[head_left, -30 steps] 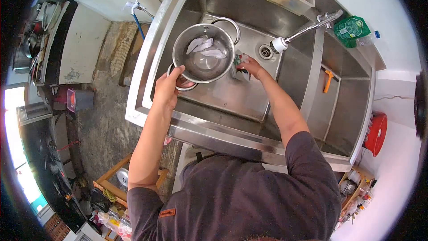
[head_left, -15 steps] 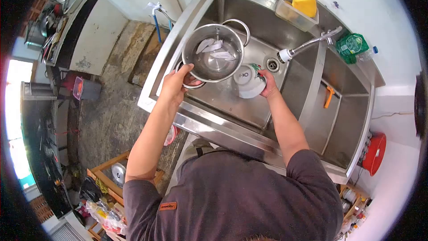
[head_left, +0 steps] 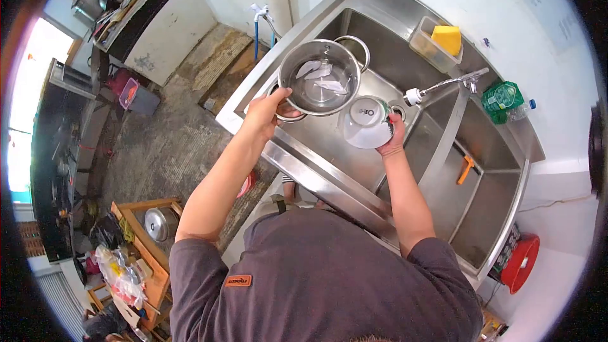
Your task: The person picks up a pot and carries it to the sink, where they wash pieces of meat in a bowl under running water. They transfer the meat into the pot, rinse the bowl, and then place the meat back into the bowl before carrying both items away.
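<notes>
My left hand (head_left: 272, 113) is closed on the handle and rim of a steel pot (head_left: 320, 102), holding it above the left part of the sink (head_left: 329, 158). Several pale strips (head_left: 322, 75) lie inside the pot. A white bowl (head_left: 362, 133) is turned with its base towards me, just right of and below the pot. My right hand (head_left: 392, 135) grips this bowl by its right side. Beyond the bowl, a flexible tap (head_left: 415, 96) reaches out from the back ledge.
On the back ledge stand a clear tub (head_left: 421, 44) with a yellow sponge (head_left: 447, 40) and a green pack (head_left: 502, 98). An orange-handled tool (head_left: 466, 170) lies in the right basin. A red basin (head_left: 520, 263) hangs at the right. A lidded pot (head_left: 161, 223) sits lower left.
The view has shifted, so the sink and room appear displaced. The bowl has tilted, its base now facing the camera more, and sits closer under the pot. Both hands keep their holds.
</notes>
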Tool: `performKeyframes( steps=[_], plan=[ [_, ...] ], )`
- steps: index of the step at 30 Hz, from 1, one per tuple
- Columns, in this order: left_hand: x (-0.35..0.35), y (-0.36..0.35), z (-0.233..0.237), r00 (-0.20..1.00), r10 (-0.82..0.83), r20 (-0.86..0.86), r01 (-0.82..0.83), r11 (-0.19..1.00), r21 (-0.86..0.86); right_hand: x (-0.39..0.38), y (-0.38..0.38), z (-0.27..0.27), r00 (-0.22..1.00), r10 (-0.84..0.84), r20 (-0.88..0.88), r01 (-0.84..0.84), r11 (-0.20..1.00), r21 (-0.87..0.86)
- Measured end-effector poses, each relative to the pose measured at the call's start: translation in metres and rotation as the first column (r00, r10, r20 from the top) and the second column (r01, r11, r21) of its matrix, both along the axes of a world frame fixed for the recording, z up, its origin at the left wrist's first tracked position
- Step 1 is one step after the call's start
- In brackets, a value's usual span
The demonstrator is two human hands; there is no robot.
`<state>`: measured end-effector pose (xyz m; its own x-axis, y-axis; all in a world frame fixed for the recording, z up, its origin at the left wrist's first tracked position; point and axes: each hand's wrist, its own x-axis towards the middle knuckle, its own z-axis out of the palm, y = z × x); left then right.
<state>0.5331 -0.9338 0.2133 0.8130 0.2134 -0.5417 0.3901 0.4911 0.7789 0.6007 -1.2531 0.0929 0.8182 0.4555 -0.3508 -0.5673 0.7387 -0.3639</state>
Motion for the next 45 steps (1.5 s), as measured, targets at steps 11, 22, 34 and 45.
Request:
performKeyframes(
  steps=[11, 22, 34, 45],
  plan=[
    [-0.027, -0.007, 0.0, 0.995, 0.094, -0.019, -0.093, 0.994, 0.05, -0.012, -0.023, 0.012, 0.998, 0.025, 0.051, -0.03, 0.995, 0.099],
    [-0.052, 0.037, 0.031, 0.995, 0.094, -0.017, -0.092, 0.991, 0.094, -0.029, -0.026, 0.023, 0.996, -0.053, 0.07, 0.055, 0.998, -0.016],
    [-0.109, 0.135, 0.041, 0.987, 0.147, -0.07, -0.129, 0.968, 0.215, -0.038, 0.002, 0.032, 0.993, -0.097, 0.06, 0.101, 0.992, -0.071],
    [-0.122, 0.18, 0.021, 0.985, 0.149, -0.084, -0.135, 0.979, 0.151, -0.043, 0.031, 0.047, 0.986, -0.1, 0.136, 0.12, 0.982, -0.149]
  ],
)
